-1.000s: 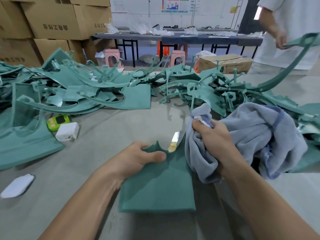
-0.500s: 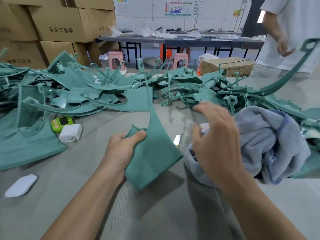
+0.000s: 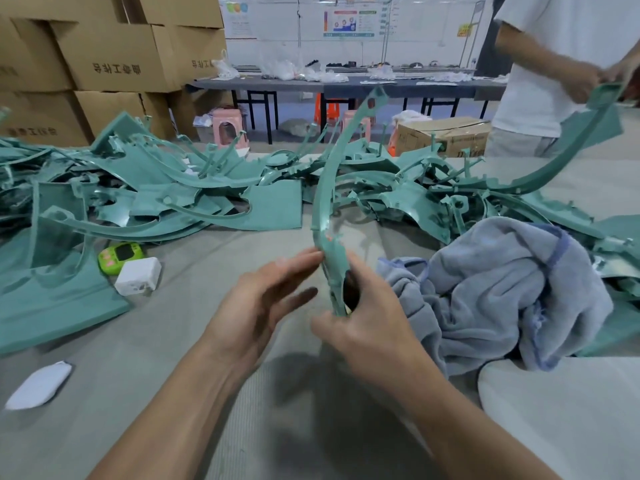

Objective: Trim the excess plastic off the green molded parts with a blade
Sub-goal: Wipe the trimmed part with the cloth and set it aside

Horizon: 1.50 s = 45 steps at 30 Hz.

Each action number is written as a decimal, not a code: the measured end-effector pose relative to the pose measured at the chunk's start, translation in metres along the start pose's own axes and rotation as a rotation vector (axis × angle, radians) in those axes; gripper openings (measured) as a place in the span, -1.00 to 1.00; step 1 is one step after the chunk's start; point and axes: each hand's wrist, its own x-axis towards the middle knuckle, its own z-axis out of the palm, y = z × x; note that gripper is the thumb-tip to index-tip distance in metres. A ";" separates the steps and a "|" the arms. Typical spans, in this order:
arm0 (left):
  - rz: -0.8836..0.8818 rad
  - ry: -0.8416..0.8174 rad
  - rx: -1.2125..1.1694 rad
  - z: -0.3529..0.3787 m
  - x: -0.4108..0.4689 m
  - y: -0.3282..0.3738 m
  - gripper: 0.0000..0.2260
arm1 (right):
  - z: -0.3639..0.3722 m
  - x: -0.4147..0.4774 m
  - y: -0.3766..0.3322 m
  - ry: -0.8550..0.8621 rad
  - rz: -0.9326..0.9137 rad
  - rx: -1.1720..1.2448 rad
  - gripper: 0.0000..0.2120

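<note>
From the head camera: curved green molded part [image 3: 323,202] upright above the desk [image 3: 173,341], lower end clamped in the curled fingers of the right hand [image 3: 360,327]. Left hand [image 3: 263,299] fingers straight, slightly apart, tips touching its left edge. Grey towel [image 3: 502,289] just right; pile of green parts [image 3: 173,195] behind.

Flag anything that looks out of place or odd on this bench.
A lime-green gadget and a white block lie beside the heap of green parts, unrelated to trimming. No blade shows: the right hand grips the lower end of the curved green part; the left hand touches it with straight fingers.
</note>
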 end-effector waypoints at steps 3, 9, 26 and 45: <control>0.093 0.204 0.252 0.009 0.002 -0.004 -0.63 | -0.003 0.006 0.008 0.199 0.165 0.222 -0.79; 0.018 0.313 0.191 0.014 0.002 -0.005 -0.83 | -0.015 0.011 0.011 0.130 0.451 0.466 -0.89; 0.037 0.306 -0.142 0.010 0.002 0.002 -0.53 | -0.005 0.001 0.016 0.215 -0.165 -0.371 -0.45; 0.103 0.422 -0.057 0.006 0.007 -0.005 -0.57 | -0.002 0.000 0.008 -0.208 -0.136 -0.749 -0.06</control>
